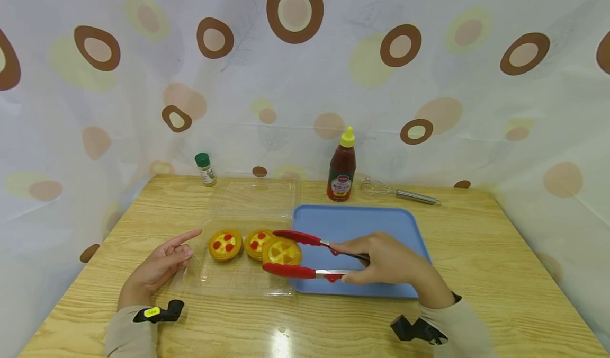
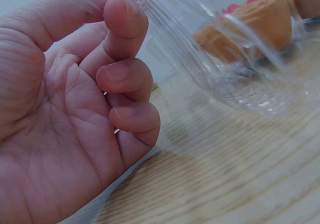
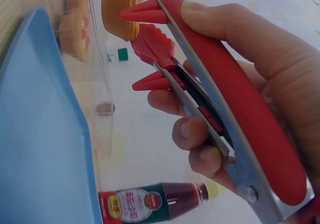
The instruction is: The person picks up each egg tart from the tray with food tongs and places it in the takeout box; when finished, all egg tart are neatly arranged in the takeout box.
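Note:
My right hand (image 1: 386,257) holds red-tipped metal tongs (image 1: 329,275), also close up in the right wrist view. Between the tongs' tips is a tart with a yellow patterned top (image 1: 281,252), above the right side of the clear plastic box (image 1: 238,284). Two tarts with red dots lie in the box, the left tart (image 1: 225,244) in full view and the right tart (image 1: 257,240) partly hidden. My left hand (image 1: 162,265) grips the box's left rim, its other fingers curled in the left wrist view (image 2: 75,98).
Right of the box, partly under its edge, a blue tray (image 1: 352,220) lies on the wooden table (image 1: 229,326). Behind stand a sauce bottle (image 1: 342,167) with a yellow cap and a green-capped seasoning jar (image 1: 205,169). A whisk (image 1: 400,192) lies at the back right.

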The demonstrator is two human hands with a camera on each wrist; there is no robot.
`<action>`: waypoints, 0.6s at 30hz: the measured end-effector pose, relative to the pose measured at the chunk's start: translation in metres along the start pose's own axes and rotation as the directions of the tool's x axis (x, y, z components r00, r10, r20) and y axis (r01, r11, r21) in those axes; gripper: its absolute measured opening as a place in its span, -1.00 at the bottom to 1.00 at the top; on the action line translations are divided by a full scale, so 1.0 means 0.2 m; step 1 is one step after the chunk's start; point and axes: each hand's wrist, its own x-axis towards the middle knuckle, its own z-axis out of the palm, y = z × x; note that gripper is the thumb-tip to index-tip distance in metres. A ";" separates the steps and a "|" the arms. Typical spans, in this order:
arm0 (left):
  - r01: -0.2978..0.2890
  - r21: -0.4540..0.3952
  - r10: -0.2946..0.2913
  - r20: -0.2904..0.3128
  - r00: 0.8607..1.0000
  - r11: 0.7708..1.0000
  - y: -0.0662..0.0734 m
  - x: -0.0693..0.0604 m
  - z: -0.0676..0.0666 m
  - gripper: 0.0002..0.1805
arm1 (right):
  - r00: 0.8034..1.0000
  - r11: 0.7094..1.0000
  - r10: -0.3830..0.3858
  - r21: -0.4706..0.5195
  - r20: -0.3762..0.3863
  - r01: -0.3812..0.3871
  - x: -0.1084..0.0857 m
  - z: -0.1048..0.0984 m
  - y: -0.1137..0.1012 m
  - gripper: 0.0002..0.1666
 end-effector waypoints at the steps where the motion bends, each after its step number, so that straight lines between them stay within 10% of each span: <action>1: 0.001 0.000 -0.001 -0.001 1.000 1.000 0.00 0.00 0.00 -0.42 | 1.000 1.000 -0.003 0.003 0.010 0.003 0.01 0.01 0.00 -0.37; 18: 0.021 0.005 -0.021 -0.028 0.999 1.000 -0.01 0.00 -0.01 -0.42 | 0.991 0.997 -0.028 0.081 0.131 0.017 0.22 0.08 -0.07 -0.36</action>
